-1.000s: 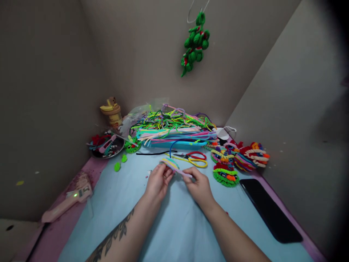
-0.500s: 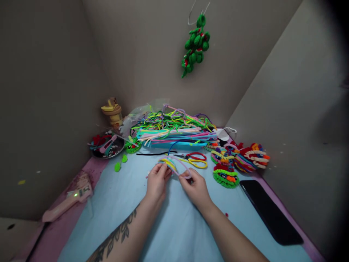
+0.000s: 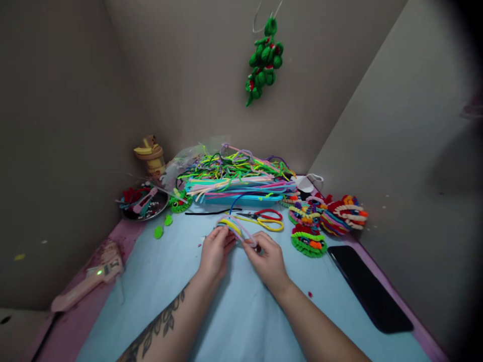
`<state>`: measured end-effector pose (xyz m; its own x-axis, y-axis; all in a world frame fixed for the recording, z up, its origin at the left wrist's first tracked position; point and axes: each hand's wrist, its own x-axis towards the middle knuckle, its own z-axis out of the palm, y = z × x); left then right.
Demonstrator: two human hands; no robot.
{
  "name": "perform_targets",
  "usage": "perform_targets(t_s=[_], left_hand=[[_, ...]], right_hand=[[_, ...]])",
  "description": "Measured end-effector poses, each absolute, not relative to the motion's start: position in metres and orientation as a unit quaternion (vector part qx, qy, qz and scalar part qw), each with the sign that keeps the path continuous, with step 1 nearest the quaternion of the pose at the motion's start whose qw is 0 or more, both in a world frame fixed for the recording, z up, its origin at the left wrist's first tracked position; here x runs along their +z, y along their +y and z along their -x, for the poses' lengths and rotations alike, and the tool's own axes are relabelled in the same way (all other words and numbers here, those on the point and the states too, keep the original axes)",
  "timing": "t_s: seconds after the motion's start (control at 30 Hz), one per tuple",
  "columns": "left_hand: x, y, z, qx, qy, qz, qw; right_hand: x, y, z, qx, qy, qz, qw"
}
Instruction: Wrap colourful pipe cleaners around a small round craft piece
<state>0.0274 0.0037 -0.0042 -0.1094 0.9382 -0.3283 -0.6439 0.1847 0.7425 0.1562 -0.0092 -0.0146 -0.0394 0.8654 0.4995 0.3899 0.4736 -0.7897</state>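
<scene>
My left hand (image 3: pixel 218 246) pinches a small curved piece of yellow and blue pipe cleaners (image 3: pixel 234 226) above the blue cloth. Between thumb and fingers, my right hand (image 3: pixel 266 255) grips a lilac pipe cleaner (image 3: pixel 249 236) that loops along the edge of that piece. A dark blue pipe cleaner (image 3: pixel 231 205) sticks up behind it. Just beyond my hands lie scissors (image 3: pixel 266 220) with one red and one yellow handle, and a straight black pipe cleaner (image 3: pixel 211 212). My fingers hide part of the piece.
A blue tray (image 3: pixel 241 201) heaped with pipe cleaners stands at the back. Finished colourful pieces (image 3: pixel 308 242) and a black phone (image 3: pixel 370 289) lie right. A pink glue gun (image 3: pixel 88 281) with a green light and a metal bowl (image 3: pixel 145 215) are left. Green ornaments (image 3: pixel 264 60) hang on the wall.
The lilac loop now lies closer against the curved piece, and my right hand has moved slightly toward my left. The whole view has shifted a little.
</scene>
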Motion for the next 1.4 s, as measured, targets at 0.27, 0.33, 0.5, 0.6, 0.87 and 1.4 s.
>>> perform_targets(t_s=[0.27,0.33,0.5,0.6,0.87,1.4], left_hand=[[0.001,0.004,-0.024,0.616,0.420,-0.156,0.648],[0.001,0.004,-0.024,0.617,0.422,-0.159,0.645],[-0.001,0.003,-0.027,0.607,0.416,-0.183,0.652],[-0.001,0.003,-0.028,0.605,0.411,-0.176,0.658],[-0.002,0.004,-0.027,0.600,0.419,-0.162,0.662],[-0.005,0.000,-0.032,0.618,0.447,-0.240,0.600]], right_hand=[[-0.017,-0.004,-0.162,0.235,-0.642,0.510,0.522],[-0.016,-0.004,-0.163,0.233,-0.640,0.516,0.519],[-0.015,-0.007,-0.158,0.239,-0.640,0.511,0.521],[-0.016,-0.006,-0.156,0.272,-0.619,0.513,0.529],[-0.024,0.002,-0.158,0.338,-0.585,0.534,0.509],[-0.020,-0.010,-0.165,0.289,-0.608,0.537,0.508]])
